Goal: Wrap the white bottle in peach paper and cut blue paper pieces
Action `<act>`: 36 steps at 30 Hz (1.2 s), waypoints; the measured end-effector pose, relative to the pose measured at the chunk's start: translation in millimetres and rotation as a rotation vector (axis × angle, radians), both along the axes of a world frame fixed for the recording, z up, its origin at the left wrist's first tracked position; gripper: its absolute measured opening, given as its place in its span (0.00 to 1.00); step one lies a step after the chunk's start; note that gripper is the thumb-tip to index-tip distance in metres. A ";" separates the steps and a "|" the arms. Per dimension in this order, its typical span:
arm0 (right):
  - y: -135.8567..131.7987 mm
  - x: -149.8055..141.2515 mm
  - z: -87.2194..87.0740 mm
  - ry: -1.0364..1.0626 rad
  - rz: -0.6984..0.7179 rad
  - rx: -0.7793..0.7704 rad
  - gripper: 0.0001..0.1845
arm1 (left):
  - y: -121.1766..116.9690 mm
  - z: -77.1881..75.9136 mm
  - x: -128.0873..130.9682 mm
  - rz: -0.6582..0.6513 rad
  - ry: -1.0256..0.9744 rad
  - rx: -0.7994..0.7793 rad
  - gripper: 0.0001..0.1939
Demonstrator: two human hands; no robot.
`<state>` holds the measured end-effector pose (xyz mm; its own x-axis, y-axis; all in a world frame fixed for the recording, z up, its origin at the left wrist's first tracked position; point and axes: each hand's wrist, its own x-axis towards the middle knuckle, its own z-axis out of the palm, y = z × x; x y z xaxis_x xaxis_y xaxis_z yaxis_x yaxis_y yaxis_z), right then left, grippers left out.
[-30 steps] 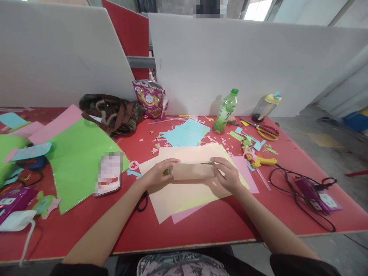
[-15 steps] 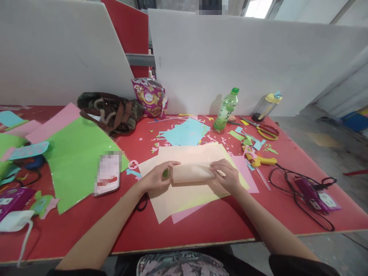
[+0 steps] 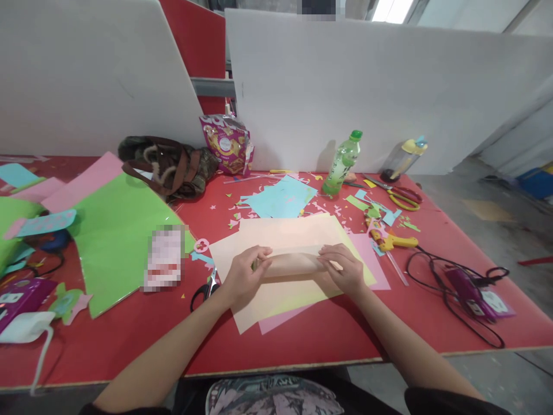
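Between my two hands lies a rolled sheet of pale peach paper (image 3: 294, 265). My left hand (image 3: 248, 274) pinches its left end, thumb below and fingers on top. The right end is gripped by the thumb and fingers of my right hand (image 3: 343, 266). Beneath the roll spread flat sheets of peach paper (image 3: 276, 230), with yellow and pink sheets showing at their edges. A pair of scissors (image 3: 206, 289) with black handles rests beside my left wrist, partly covered by the paper.
Blue paper (image 3: 283, 197) and scraps lie behind the sheets. A green bottle (image 3: 343, 164) stands at the back. On the right are a yellow glue gun (image 3: 395, 241), red-and-yellow-handled scissors (image 3: 404, 197) and a purple power strip (image 3: 469, 294). A phone (image 3: 164, 259) lies on green sheeting (image 3: 114, 248) at left.
My left hand has shifted slightly right and its thumb now lies along the roll's near side. The roll looks slimmer, and more of the black-handled scissors shows.
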<state>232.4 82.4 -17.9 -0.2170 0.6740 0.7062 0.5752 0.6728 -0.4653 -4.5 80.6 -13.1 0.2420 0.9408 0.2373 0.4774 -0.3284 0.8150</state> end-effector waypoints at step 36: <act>-10.4 -31.9 -23.8 0.490 -0.268 -0.446 0.11 | -2.8 -9.6 16.8 0.218 -0.012 0.042 0.10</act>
<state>200.5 72.0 -41.7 0.2684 0.9070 0.3246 0.3483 0.2228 -0.9105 12.3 77.8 -22.7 0.0308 0.9598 0.2789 0.5315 -0.2520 0.8087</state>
